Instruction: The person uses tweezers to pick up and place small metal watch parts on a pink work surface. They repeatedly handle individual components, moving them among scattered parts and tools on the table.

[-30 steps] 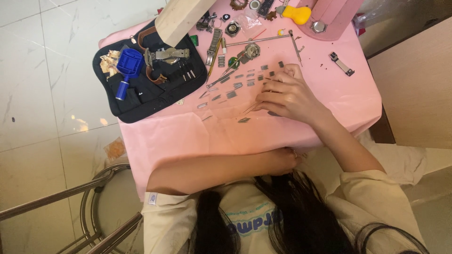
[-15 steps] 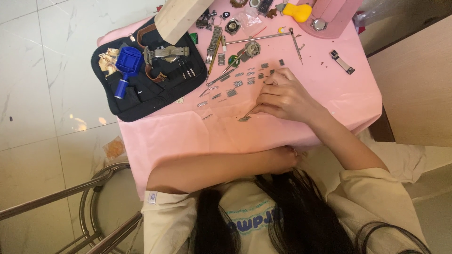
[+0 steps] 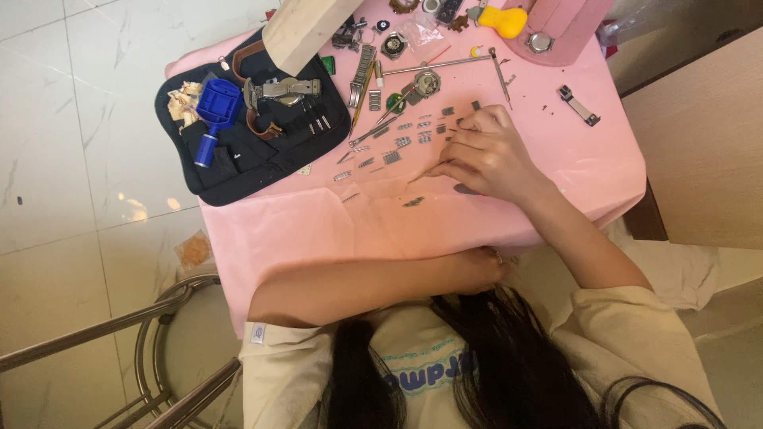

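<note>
Head view, looking straight down: the right hand (image 3: 486, 155) is out on the pink cloth-covered table (image 3: 556, 171), fingers bunched narrow and curled down over a scatter of small grey metal watch-band links (image 3: 409, 141). A thin pointed stick (image 3: 424, 174) pokes out from under the fingertips toward the left, though whether the fingers truly pinch it I cannot tell. One dark loose link (image 3: 412, 202) lies just below and left of that hand, apart from the rows. The left hand (image 3: 475, 269) is tucked at the near table edge, close to the person's chest, loosely curled; what it holds, if anything, is hidden. Beyond the right hand's fingertips sits a round bare watch movement (image 3: 426, 82), with a long thin metal rod (image 3: 435, 65) just past it. Far to the left of the hand lies a black fabric tool pouch (image 3: 262, 159) carrying a blue plastic watch tool (image 3: 213, 111). Farther up, past the rod, there's a yellow-handled tool (image 3: 503, 19). Off to the right of the hand, well apart, rests a small silver metal clasp piece (image 3: 579, 105).
</note>
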